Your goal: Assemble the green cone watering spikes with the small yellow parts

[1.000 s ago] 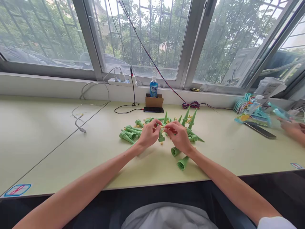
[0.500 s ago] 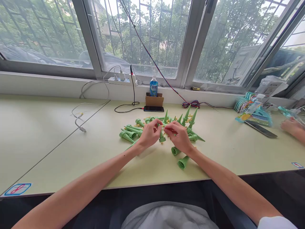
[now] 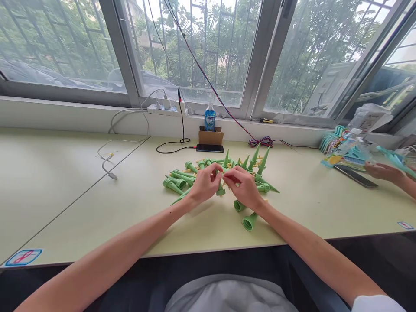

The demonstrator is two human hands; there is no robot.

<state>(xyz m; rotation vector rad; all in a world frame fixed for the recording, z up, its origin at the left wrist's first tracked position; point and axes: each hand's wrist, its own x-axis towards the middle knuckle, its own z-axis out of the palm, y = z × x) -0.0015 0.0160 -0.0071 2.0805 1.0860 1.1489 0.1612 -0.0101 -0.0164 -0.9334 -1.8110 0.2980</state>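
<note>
The left hand (image 3: 204, 183) grasped a green cone (image 3: 221, 190); beside it the right hand (image 3: 242, 184) pinched, contents unclear; loose cones (image 3: 248, 222) lay near its wrist.

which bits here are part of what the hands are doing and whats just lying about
Likely in the job:
- green cone in the left hand
- other green cones
- small yellow pieces

Just lying about:
- blue bottle
- cardboard box
- plugged-in phone
- coiled cable
- grey cable
</note>
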